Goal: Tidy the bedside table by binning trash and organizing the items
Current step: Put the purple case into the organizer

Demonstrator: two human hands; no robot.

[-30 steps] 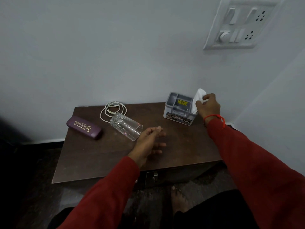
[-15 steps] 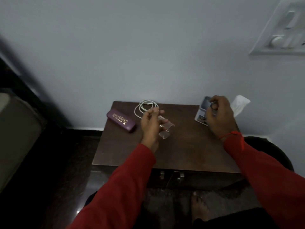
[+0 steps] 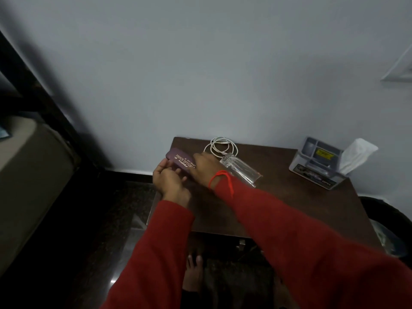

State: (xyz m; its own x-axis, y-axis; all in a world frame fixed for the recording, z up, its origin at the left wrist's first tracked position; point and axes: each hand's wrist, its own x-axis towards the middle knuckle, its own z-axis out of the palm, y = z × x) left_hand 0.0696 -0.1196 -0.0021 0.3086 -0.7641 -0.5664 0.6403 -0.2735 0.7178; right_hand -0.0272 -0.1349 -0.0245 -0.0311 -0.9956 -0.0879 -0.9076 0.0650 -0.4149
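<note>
Left hand [image 3: 170,181] and right hand [image 3: 204,166] meet, fingers curled.

maroon case [image 3: 178,158] with gold lettering, white cable [image 3: 219,146], dark brown table [image 3: 289,201].

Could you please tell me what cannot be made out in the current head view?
- Spectacle case: near end hidden under both hands, left hand, right hand; grip unclear.
- Switch panel: cut off by the right edge.
- Bin: contents too dark.
- Organizer label: too small to read.
</note>
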